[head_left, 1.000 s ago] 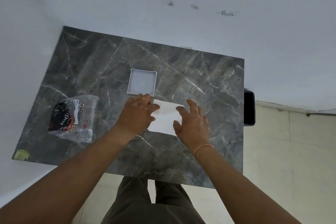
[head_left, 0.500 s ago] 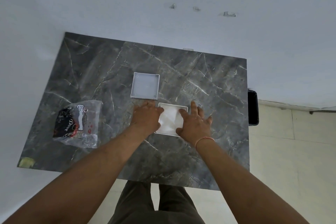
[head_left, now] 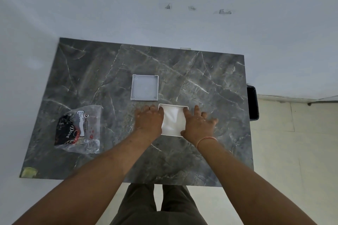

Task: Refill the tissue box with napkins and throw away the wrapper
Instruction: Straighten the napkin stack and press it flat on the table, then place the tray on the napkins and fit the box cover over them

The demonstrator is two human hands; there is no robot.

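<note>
White tissue box [head_left: 172,131] sits mid-bench, open top, full of white napkins [head_left: 172,119]. Left hand [head_left: 149,121] lies flat on box's left edge, right hand [head_left: 196,124] flat on right edge, fingers spread; no closed grip, both pressing w/ open palms. Lid [head_left: 144,87] lies just behind box, apart from it. Clear wrapper [head_left: 78,129] w/ black print lies well left on dark marble bench [head_left: 210,78]. Black bin [head_left: 253,102] at bench's right side.

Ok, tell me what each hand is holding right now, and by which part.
Neither lifts anything. The left hand and right hand rest flat on the napkins in the tissue box, at its left and right edges.
</note>
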